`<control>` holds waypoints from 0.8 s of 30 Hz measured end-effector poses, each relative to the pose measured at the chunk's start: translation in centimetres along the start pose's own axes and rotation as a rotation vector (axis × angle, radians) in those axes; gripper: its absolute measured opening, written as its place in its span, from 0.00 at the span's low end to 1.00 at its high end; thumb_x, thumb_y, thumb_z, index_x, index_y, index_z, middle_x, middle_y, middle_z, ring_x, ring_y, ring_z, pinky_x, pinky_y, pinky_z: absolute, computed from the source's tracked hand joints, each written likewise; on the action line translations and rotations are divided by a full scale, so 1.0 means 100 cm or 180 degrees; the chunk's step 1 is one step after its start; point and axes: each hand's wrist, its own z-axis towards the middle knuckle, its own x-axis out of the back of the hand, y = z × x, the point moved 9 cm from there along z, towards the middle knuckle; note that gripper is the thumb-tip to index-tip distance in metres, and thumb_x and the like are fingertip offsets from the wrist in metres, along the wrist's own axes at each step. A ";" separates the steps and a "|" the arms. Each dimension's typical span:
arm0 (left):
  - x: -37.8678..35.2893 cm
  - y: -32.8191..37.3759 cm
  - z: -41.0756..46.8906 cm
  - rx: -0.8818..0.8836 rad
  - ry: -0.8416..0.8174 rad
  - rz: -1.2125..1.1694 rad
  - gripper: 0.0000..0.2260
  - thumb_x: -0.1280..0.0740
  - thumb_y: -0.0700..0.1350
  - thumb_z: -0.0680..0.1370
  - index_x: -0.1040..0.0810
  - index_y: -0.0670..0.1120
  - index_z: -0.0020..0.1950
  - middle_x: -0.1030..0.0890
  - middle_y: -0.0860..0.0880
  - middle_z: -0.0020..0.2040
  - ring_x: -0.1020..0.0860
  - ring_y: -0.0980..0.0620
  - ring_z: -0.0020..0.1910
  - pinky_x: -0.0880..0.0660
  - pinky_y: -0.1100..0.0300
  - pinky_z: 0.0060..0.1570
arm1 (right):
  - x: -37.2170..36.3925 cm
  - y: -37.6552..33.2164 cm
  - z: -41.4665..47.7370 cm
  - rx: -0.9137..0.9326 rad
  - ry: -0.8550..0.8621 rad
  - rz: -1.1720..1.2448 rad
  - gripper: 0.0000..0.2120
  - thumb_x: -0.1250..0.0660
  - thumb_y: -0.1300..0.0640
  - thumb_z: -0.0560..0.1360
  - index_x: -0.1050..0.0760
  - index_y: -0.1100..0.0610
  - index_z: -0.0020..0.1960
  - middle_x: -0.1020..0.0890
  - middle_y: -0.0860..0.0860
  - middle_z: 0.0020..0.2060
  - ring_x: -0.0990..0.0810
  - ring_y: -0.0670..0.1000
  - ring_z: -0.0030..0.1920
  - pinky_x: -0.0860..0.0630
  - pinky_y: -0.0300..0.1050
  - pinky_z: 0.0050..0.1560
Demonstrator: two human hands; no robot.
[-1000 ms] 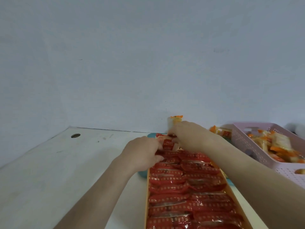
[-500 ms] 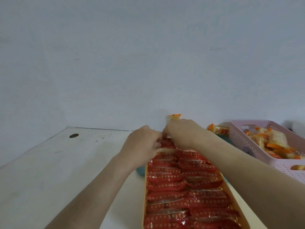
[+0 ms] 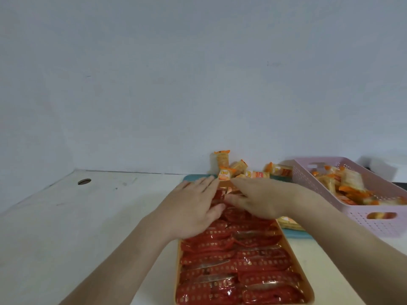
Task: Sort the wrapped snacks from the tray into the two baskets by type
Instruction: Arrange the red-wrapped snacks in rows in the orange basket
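A long orange plastic basket (image 3: pixel 306 282) stands on the white desk (image 3: pixel 88 221) in front of the person, packed in two rows with red wrapped snacks (image 3: pixel 237 267). Both hands lie on the snacks at its far end. The left hand (image 3: pixel 193 208) rests flat, fingers straight and together, holding nothing. The right hand (image 3: pixel 259 199) is just beside it, fingers stretched out towards the left and pressing down on the red packets. Beyond the fingertips, orange-and-white wrapped snacks (image 3: pixel 224 175) lie loose on a teal tray (image 3: pixel 191 178) against the pale wall (image 3: pixel 198 84). To the right, a pink perforated plastic basket (image 3: pixel 374 223) holds more orange-and-white packets. A round hole (image 3: pixel 84 181) is cut in the desk at far left.
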 end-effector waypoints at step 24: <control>0.000 -0.008 -0.071 0.1322 0.0250 -0.1904 0.21 0.42 0.49 0.82 0.40 0.54 0.74 0.28 0.54 0.69 0.27 0.51 0.64 0.33 0.60 0.57 | -0.007 0.040 -0.071 -0.0573 0.0873 0.2743 0.18 0.39 0.58 0.78 0.31 0.50 0.67 0.21 0.44 0.48 0.22 0.46 0.52 0.23 0.50 0.56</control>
